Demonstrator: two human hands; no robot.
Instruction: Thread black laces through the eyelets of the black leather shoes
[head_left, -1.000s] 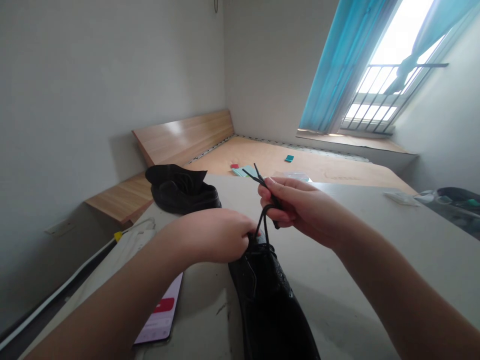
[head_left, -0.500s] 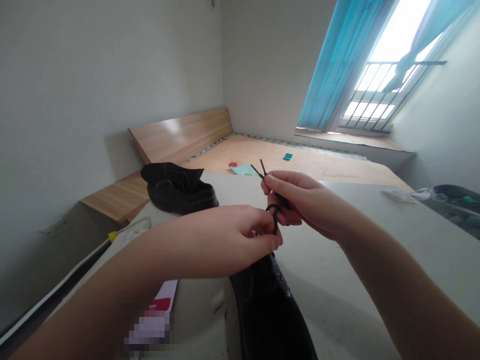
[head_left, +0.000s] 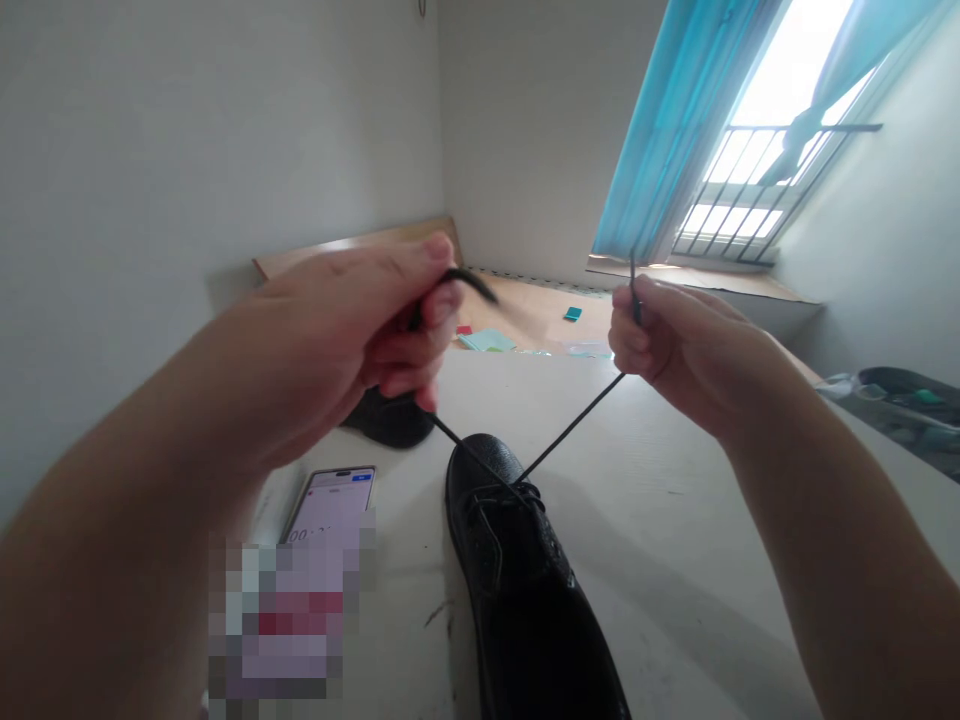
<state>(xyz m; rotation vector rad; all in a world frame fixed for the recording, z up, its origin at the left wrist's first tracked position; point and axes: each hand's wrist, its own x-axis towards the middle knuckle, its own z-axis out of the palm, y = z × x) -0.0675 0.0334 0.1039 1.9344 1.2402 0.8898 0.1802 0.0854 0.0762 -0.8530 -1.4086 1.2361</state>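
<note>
Black lace-up shoe (head_left: pixel 525 610) sits below, between left grip (head_left: pixel 364 315) and right grip (head_left: pixel 679 335), both clenched on its shoelace (head_left: pixel 573 430), shoe's near end cropped.

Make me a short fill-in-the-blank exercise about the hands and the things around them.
1. The left hand and the right hand each hold a strand of the nearer shoe's ____.
2. The phone lies to the ____ of the nearer shoe.
3. The farther shoe, partly hidden behind the left hand, is ____ in color.

Missing words: lace; left; black.
</note>
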